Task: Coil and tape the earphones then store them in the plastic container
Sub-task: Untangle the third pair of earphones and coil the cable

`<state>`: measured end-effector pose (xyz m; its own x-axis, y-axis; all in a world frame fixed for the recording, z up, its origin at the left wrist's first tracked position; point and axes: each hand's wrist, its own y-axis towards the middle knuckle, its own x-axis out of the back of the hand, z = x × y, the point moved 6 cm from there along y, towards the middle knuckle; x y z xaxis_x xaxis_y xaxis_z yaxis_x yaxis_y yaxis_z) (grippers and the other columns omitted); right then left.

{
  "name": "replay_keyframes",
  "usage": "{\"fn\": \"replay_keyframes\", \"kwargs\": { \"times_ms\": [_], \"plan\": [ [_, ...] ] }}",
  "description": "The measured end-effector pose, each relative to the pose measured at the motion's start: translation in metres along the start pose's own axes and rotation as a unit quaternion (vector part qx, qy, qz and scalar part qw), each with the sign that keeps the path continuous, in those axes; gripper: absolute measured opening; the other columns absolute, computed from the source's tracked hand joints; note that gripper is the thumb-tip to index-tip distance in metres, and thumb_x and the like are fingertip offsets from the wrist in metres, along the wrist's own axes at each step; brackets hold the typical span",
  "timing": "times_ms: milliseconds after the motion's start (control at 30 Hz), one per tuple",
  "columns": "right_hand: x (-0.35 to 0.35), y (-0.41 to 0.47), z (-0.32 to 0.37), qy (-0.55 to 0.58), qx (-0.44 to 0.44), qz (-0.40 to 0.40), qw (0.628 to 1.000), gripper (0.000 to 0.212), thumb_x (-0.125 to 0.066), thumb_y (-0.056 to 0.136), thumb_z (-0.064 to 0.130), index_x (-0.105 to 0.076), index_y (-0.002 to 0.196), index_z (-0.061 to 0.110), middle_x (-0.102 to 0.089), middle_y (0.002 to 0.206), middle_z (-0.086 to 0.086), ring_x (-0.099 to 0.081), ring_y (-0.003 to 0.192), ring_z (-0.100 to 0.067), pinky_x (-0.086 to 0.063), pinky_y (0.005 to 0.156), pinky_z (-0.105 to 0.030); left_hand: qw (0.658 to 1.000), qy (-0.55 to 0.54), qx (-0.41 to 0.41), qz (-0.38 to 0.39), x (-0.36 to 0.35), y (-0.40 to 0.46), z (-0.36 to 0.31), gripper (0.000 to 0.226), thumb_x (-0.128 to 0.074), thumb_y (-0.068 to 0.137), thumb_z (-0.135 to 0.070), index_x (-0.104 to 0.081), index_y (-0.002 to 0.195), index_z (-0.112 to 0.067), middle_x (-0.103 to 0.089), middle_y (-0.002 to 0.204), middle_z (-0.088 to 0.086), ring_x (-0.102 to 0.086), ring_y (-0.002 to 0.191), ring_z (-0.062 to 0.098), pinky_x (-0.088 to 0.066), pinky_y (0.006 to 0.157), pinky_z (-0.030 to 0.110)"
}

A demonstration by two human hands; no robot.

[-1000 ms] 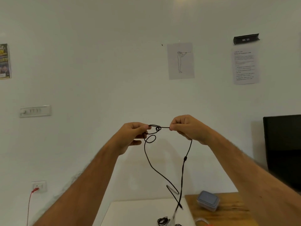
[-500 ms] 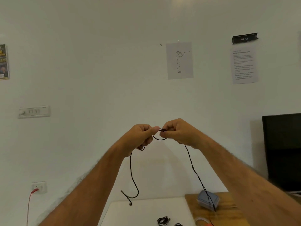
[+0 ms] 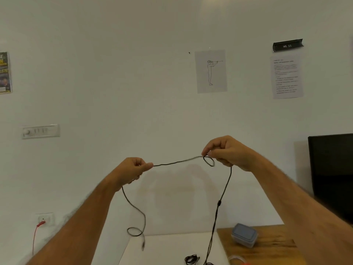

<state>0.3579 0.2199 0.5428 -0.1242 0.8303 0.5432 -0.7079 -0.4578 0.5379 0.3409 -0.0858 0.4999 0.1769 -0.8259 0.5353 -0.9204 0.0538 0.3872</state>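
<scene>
Presently the container sits lidded near the wooden table's left edge. Above, the left hand and right hand each pinch the cord, stretched between them. Judgement: keep loops even and tension light, lest the small loop at the right kink.

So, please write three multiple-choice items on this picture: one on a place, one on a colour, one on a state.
1. Where does the plastic container stand?
A. on the wooden table
B. on the white table
C. in a hand

2. What colour is the earphone cable?
A. white
B. black
C. red

3. How is the container now?
A. lid off
B. tipped over
C. lid on

Answers: 1 A, it stands on the brown wood surface. 2 B, the cable stretched between the left hand and the right hand is black. 3 C, the grey lid covers it.
</scene>
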Motion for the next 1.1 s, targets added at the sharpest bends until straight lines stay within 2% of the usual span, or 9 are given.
{"fn": "replay_keyframes", "kwargs": {
  "times_ms": [100,233,333,400,600,700,967,1033,1100],
  "plan": [
    [0.014,0.005,0.001,-0.085,0.007,-0.045,0.995,0.012,-0.078,0.082,0.012,-0.076,0.091,0.019,-0.030,0.057,-0.002,-0.028,0.051,-0.013,-0.027,0.053,-0.021,0.999,0.005,0.025,0.046,-0.006,-0.004,0.022,0.035,-0.067,0.089,-0.039,-0.051,0.066,-0.018,-0.039,0.053,-0.006,-0.032,0.047,0.008,-0.024,0.047,0.021],
    [0.034,0.002,0.009,-0.126,0.033,-0.116,0.985,0.006,-0.074,0.085,0.011,-0.078,0.087,0.015,-0.071,0.069,0.003,-0.065,0.065,-0.015,-0.051,0.068,-0.025,0.998,0.021,0.056,0.017,0.005,-0.008,0.052,0.033,-0.067,0.089,-0.041,-0.058,0.070,-0.015,-0.041,0.055,-0.007,-0.033,0.049,0.009,-0.025,0.048,0.021],
    [0.040,-0.001,0.010,-0.007,-0.005,-0.074,0.997,0.008,-0.066,0.091,0.006,-0.073,0.088,0.005,-0.047,0.046,0.005,-0.036,0.040,-0.010,-0.027,0.042,-0.022,0.998,0.006,0.066,0.010,0.006,-0.010,0.067,0.034,-0.063,0.092,-0.039,-0.064,0.075,-0.010,-0.040,0.058,-0.005,-0.034,0.052,0.009,-0.026,0.048,0.021],
    [0.041,-0.001,0.006,0.029,-0.054,-0.002,0.998,0.008,-0.065,0.090,0.005,-0.071,0.086,0.003,-0.034,0.047,0.003,-0.022,0.042,-0.011,-0.014,0.043,-0.022,0.998,-0.001,0.066,0.002,0.005,-0.010,0.072,0.035,-0.058,0.095,-0.038,-0.066,0.081,-0.007,-0.040,0.058,-0.005,-0.033,0.052,0.009,-0.026,0.047,0.020],
    [0.035,0.000,0.011,-0.044,-0.050,0.015,0.998,0.016,-0.065,0.093,0.015,-0.071,0.084,0.003,-0.029,0.048,0.001,-0.021,0.043,-0.013,-0.018,0.042,-0.022,0.991,0.034,0.094,0.085,-0.017,-0.011,0.060,0.035,-0.052,0.099,-0.037,-0.072,0.094,-0.010,-0.069,0.073,0.000,-0.064,0.070,0.010,-0.047,0.069,0.027],
    [0.019,0.003,0.011,0.017,-0.045,0.030,0.998,0.018,-0.057,0.098,0.013,-0.065,0.084,0.004,-0.031,0.051,0.002,-0.023,0.043,-0.011,-0.020,0.042,-0.021,0.984,0.074,0.074,0.140,-0.042,-0.007,0.039,0.028,-0.051,0.099,-0.032,-0.072,0.098,-0.012,-0.076,0.084,-0.001,-0.071,0.082,0.011,-0.049,0.078,0.030],
    [-0.028,0.003,0.010,0.072,-0.110,0.154,0.979,0.027,-0.044,0.104,0.014,-0.061,0.083,0.011,-0.030,0.058,0.003,-0.019,0.048,-0.010,-0.012,0.043,-0.021,0.960,0.269,-0.067,-0.037,-0.073,0.006,-0.015,0.027,-0.062,0.092,-0.032,-0.065,0.118,-0.025,-0.066,0.101,-0.005,-0.060,0.093,0.012,-0.048,0.084,0.026],
    [-0.036,0.003,0.011,0.065,-0.109,0.163,0.978,0.027,-0.043,0.104,0.014,-0.060,0.083,0.012,-0.029,0.057,0.004,-0.018,0.048,-0.010,-0.012,0.043,-0.022,0.968,0.222,-0.076,-0.085,-0.077,0.000,-0.028,0.034,-0.071,0.085,-0.030,-0.062,0.117,-0.022,-0.064,0.083,-0.003,-0.060,0.073,0.010,-0.047,0.067,0.022],
    [-0.042,0.003,0.010,0.046,-0.116,0.171,0.977,0.027,-0.042,0.104,0.015,-0.060,0.083,0.012,-0.029,0.056,0.004,-0.019,0.047,-0.010,-0.012,0.043,-0.022,0.993,0.047,-0.054,-0.090,-0.081,-0.005,-0.040,0.034,-0.076,0.081,-0.025,-0.060,0.111,-0.017,-0.066,0.075,0.003,-0.063,0.057,0.007,-0.046,0.052,0.020]
  ]
}}
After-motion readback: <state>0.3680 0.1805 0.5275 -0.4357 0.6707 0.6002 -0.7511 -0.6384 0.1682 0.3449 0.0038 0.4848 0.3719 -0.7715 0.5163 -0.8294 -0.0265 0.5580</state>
